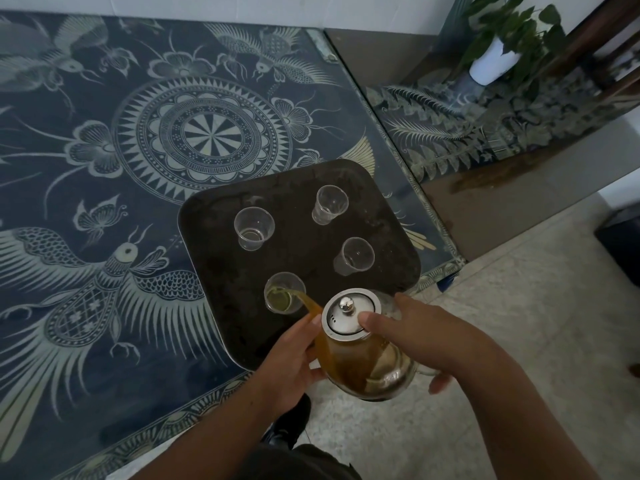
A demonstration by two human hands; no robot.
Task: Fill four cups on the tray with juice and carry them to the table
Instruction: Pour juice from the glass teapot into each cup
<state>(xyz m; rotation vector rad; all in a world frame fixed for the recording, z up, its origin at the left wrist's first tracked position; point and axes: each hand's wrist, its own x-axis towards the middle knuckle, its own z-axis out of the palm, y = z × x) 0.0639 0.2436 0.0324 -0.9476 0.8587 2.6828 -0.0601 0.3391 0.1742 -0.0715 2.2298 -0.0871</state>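
A dark square tray (242, 327) lies on the patterned table near its front right corner and carries several clear plastic cups. A glass pot (367, 362) of amber juice with a steel lid is tilted over the tray's near edge. Juice streams from its spout into the nearest cup (284, 293), which holds a little yellow liquid. My right hand (415, 337) grips the pot, thumb pressing on the lid. My left hand (294, 365) supports the pot's side from below. The other cups, left (254, 227), far right (329, 204) and right (355, 255), hold no juice.
The table (104, 150) has a blue cloth with white bird and flower patterns under glass. A second glass-topped table (485, 133) stands to the right with a potted plant (502, 46). A dark bin (620, 237) sits on the pale floor at right.
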